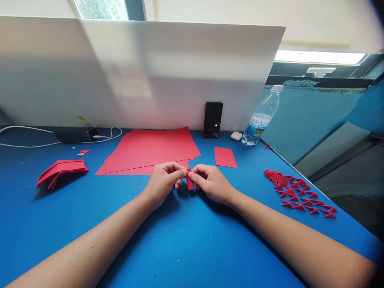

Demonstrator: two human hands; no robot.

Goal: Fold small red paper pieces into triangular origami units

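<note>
Centrally, item one: a small folded strip of red paper (190, 181), pinched between my left hand (164, 181) and my right hand (210, 183), both closed on it with thumb and fingertips, just above the blue table (180, 240).

Item two: a stack of large red sheets (151, 151), just beyond my knuckles, its near edge almost touching them.

Item three: a single red card (225, 157), far right of the stack, lying flat and apart.

Item four: a fan of folded red sheets (61, 170), well to the left, with a few scraps (83, 152) beyond it.

Item five: rows of small red paper triangles (300, 195), near the table's right edge, which runs diagonally from the bottle toward me.

Item six: a water bottle (261, 116), an earbud case (236, 136) and a dark phone (213, 119) leaning against the white board (135, 76) that closes the far side.

Item seven: a black box with white cable (76, 134), far left.

Open room: bare blue surface near me, between and beside both forearms.
</note>
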